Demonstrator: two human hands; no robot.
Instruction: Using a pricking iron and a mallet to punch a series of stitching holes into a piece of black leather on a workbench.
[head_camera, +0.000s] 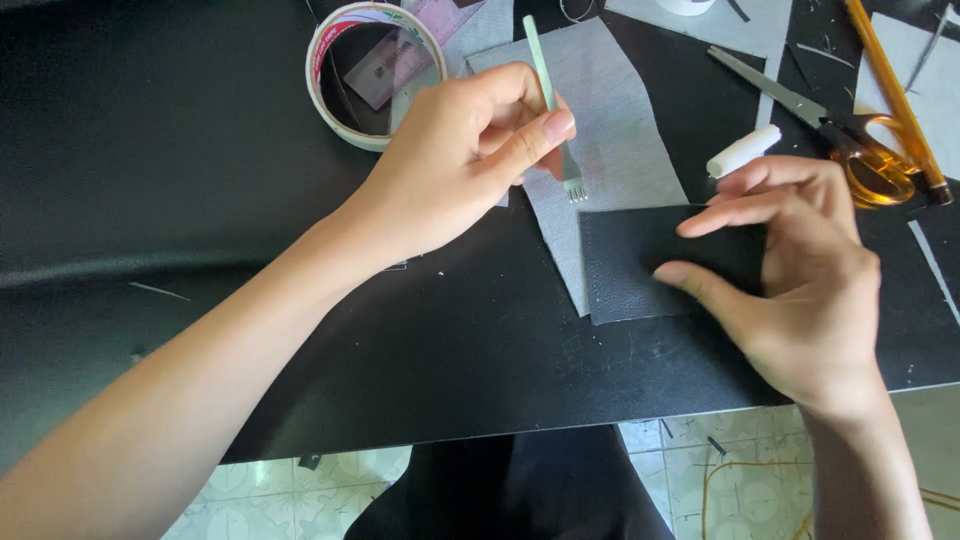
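Pinching a slim pale-green tool (545, 90) between thumb and forefingers, the left hand (455, 160) holds it nearly upright, so that its small metal head of short prongs points down just above the top left corner of a black patch (625, 265). The handle is thin and flat, and matte; the toothed tip is bright steel.

That patch is a rectangle of black leather with a fine pebbled grain, lying near the middle of the table (200, 200) toward its front edge. Its left part overlaps a grey cloth (600, 110), a woven, ribbed piece with slanted cut edges that runs toward the back edge. The right hand (800, 280) rests on the patch's right end, fingers spread and loosely curved, thumb and forefinger tips pressing the leather flat without closing round it.

A smooth black sheet with a dull sheen covers the table; thin pale offcuts are scattered over it. Near the back edge, left of the cloth, lies a roll of tape (372, 75), a wide white ring. Beyond the right hand lie a short white cylinder (743, 150), scissors (820, 120) with translucent amber handles and steel blades, and a long amber stick (895, 100) toward the back right corner.
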